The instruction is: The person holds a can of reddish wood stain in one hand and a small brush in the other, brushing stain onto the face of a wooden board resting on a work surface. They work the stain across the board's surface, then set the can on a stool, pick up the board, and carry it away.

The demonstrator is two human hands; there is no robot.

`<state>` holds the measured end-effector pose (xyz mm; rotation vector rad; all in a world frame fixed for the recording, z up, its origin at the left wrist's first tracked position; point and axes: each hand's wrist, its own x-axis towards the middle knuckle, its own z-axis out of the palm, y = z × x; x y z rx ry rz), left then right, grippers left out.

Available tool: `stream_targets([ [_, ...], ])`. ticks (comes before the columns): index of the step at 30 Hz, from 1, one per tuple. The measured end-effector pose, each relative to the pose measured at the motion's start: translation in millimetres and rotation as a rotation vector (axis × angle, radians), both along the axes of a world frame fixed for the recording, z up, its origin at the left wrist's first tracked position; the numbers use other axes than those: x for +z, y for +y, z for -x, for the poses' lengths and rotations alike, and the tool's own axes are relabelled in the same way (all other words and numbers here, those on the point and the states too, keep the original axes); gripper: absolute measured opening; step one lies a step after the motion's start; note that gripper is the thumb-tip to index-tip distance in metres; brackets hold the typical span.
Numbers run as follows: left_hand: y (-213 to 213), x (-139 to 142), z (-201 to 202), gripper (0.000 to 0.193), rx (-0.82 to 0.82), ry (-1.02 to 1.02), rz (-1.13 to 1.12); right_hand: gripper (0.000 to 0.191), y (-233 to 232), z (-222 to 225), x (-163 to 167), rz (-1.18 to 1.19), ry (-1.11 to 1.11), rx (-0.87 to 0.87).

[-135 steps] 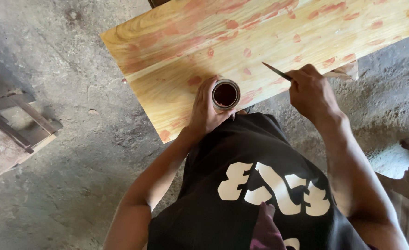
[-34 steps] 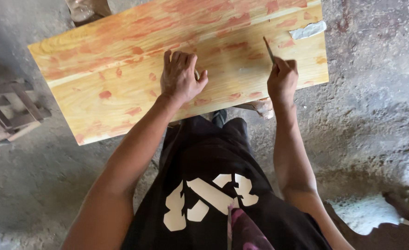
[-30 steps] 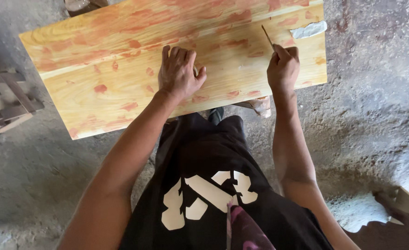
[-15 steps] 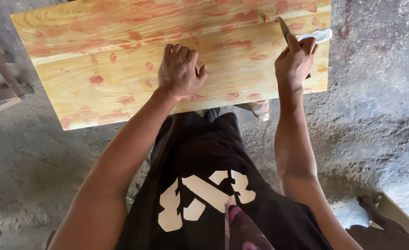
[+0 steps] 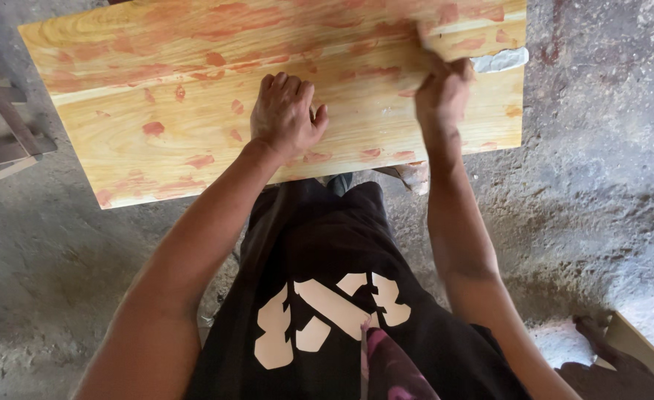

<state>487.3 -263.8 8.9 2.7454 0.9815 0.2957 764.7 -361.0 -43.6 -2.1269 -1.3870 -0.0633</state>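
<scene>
A yellow wooden board (image 5: pixel 156 111) with reddish filler patches lies in front of me across the top of the head view. My left hand (image 5: pixel 286 115) rests on it with fingers curled, knuckles up, near the board's middle. My right hand (image 5: pixel 441 92) is closed around a thin scraper-like tool (image 5: pixel 424 37), blurred by motion, with its blade on the board near the right end. A whitish smear (image 5: pixel 501 59) lies on the board's right edge beside that hand. Whether the small dark tin seen earlier is under my left hand is hidden.
Rough grey concrete floor (image 5: pixel 601 185) surrounds the board. Grey wooden pieces (image 5: pixel 5 141) lie at the left edge. A wooden corner (image 5: pixel 641 348) sits at the bottom right. My black shorts with white marks (image 5: pixel 327 311) fill the lower middle.
The view has shifted so the board sits further right and higher. My right hand with the tool moved left and down along the board; my left hand stayed planted on the board.
</scene>
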Motion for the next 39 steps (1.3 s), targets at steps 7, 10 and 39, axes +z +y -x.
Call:
stream_targets([
  [7,1,2,-2,0.03,0.006,-0.024,0.003,0.033,0,0,-1,-0.022,0.113,-0.128],
  [10,0,1,-3,0.03,-0.001,-0.012,0.012,0.037,-3,-4,0,0.014,0.075,0.031],
  [39,2,23,-13,0.056,-0.016,0.316,0.161,0.022,71,115,71,0.069,0.022,0.537],
])
